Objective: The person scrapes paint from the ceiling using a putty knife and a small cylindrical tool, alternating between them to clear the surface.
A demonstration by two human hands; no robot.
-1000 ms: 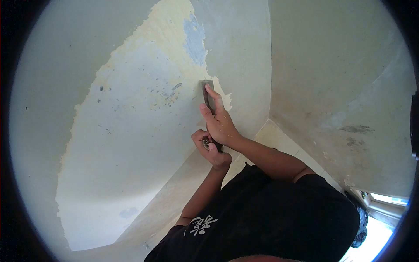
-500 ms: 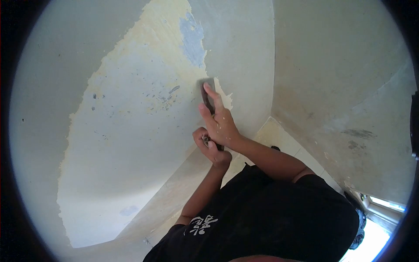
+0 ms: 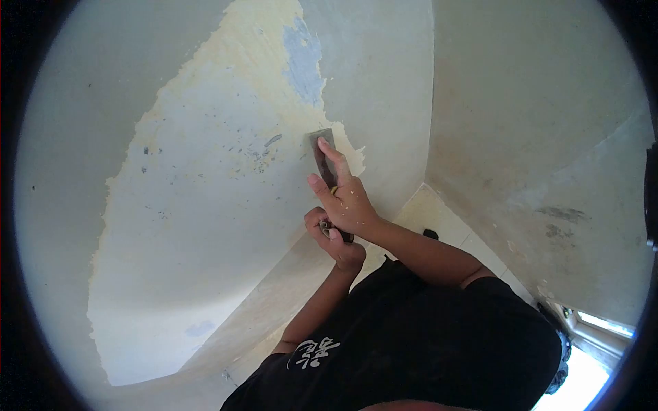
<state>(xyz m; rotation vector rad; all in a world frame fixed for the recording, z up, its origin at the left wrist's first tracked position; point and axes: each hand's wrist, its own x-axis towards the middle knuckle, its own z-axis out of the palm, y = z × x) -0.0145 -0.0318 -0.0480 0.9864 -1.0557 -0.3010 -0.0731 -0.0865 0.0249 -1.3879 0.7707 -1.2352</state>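
A scraper (image 3: 322, 156) with a flat grey blade lies against the wall (image 3: 205, 226), at the right part of a patch with peeled coating. My right hand (image 3: 351, 204) is on the scraper, its index finger stretched along the blade and its thumb beside it. Just below, my left hand (image 3: 336, 240) is closed around a dark handle whose end shows between the fingers. The right hand hides where this handle meets the blade.
A ragged coating edge borders the pale patch, with a bluish area (image 3: 303, 61) near the top. Another wall (image 3: 534, 103) meets this one at a corner on the right. Floor tiles (image 3: 473, 250) and a small dark object (image 3: 430, 234) lie below. A bright opening (image 3: 582, 377) is at lower right.
The blade has shifted slightly down and left along the wall, and more of it shows. My right hand has tilted a little with it; the left hand stays closed.
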